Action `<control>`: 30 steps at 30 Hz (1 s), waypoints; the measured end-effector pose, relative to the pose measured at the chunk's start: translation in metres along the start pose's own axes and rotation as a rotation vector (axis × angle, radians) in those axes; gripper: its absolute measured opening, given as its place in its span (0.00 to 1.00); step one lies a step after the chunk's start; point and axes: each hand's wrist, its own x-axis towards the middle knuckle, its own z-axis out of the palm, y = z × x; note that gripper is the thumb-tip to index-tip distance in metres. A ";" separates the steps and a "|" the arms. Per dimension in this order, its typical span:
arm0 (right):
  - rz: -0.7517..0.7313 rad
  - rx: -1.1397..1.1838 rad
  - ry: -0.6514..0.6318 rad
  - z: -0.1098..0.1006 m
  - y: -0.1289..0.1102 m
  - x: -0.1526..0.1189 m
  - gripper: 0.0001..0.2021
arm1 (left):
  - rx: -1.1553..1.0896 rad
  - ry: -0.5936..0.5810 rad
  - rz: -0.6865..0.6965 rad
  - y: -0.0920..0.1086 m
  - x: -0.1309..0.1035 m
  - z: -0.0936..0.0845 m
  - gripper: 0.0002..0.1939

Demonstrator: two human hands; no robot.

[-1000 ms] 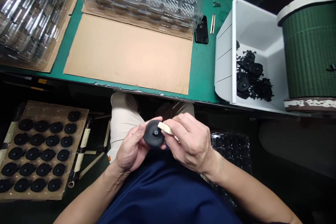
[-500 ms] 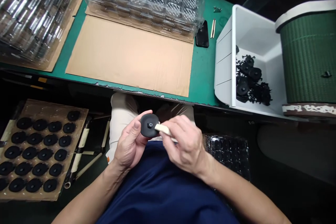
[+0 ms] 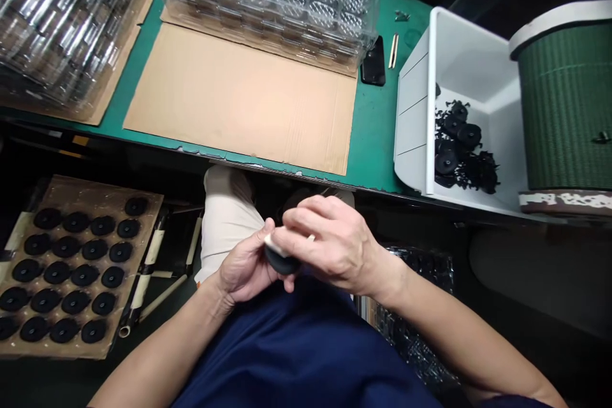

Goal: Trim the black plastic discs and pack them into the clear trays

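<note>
My left hand [image 3: 248, 269] is closed around a round black plastic disc [image 3: 283, 263], held over my lap. The disc is tilted, and much of it is covered by my right hand [image 3: 332, 242]. That hand is curled round a slim cream-coloured tool [image 3: 273, 245], whose flat end lies against the disc's upper edge. Fingers cover most of the tool, so its exact kind cannot be made out.
A cardboard sheet [image 3: 239, 102] lies on the green table [image 3: 375, 134], below stacked clear trays [image 3: 268, 6]. A white bin [image 3: 415, 121] at right holds black parts. A tray of black discs [image 3: 138, 248] stands low at left. A phone [image 3: 373, 62] lies beside tweezers [image 3: 393, 51].
The disc has tilted, and its face with the central hub is no longer visible. My right hand has moved left over it, bringing the cream tool across to the upper left edge.
</note>
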 end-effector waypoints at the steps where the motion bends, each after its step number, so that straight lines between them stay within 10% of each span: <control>1: 0.078 -0.011 0.019 0.003 -0.002 -0.001 0.13 | -0.006 0.048 0.081 0.002 -0.001 0.002 0.20; 5: 0.351 0.034 0.067 0.015 -0.009 -0.011 0.13 | 0.035 0.233 0.358 0.011 -0.005 0.004 0.24; 15: -0.045 -0.054 -0.059 0.002 0.000 0.006 0.15 | 0.044 0.023 -0.028 0.002 0.006 -0.007 0.21; 24: 0.174 -0.034 0.041 0.013 -0.018 -0.004 0.13 | 0.007 0.160 0.328 0.018 -0.005 -0.004 0.22; 30: 0.204 -0.121 -0.034 0.008 -0.004 -0.002 0.13 | 0.142 0.086 0.143 0.016 -0.002 -0.012 0.22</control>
